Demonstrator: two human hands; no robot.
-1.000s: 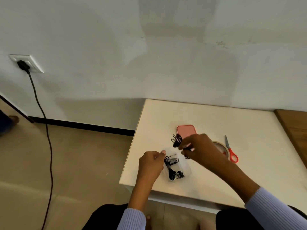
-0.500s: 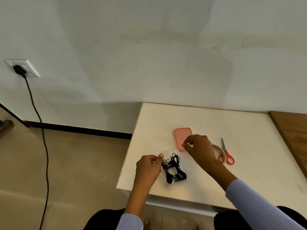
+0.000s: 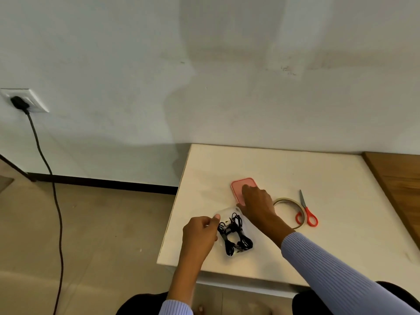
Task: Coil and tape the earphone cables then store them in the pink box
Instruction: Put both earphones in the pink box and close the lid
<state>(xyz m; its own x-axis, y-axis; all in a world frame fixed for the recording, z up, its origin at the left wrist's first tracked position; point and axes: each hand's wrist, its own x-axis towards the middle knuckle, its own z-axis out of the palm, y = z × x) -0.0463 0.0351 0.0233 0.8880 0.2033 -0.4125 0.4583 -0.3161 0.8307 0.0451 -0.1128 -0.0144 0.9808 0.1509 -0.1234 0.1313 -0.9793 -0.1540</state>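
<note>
We count one pink lid (image 3: pixel 241 184) lying flat on the white table (image 3: pixel 341 235), one clear box (image 3: pixel 229 233) near the front edge, one roll of tape (image 3: pixel 286 201), and one pair of scissors (image 3: pixel 307 212) with orange handles. Inside the clear box lies a dark bundle of earphone cables (image 3: pixel 235 237); how many separate coils it holds we cannot tell, for they overlap. From the box, the pink lid sits at about twelve o'clock, the tape at about two o'clock, and the scissors just beyond the tape, their handles touching or overlapping its rim. Two hands are in view. Our left hand (image 3: pixel 200 233) comes up from six o'clock, its fingers curled, with thumb and fingertip pinching the box's left rim at about nine o'clock of the cables. Our right hand (image 3: pixel 256 205) reaches in from five o'clock on a lilac ribbed sleeve (image 3: pixel 336 276), palm down, its fingers laid over the near half of the pink lid and spread fairly flat; whether they grip its edge or only rest on it we cannot tell. Off the table, at nine o'clock, one black cord (image 3: pixel 54 201) hangs from one wall socket (image 3: pixel 25 101) down to the floor.
</note>
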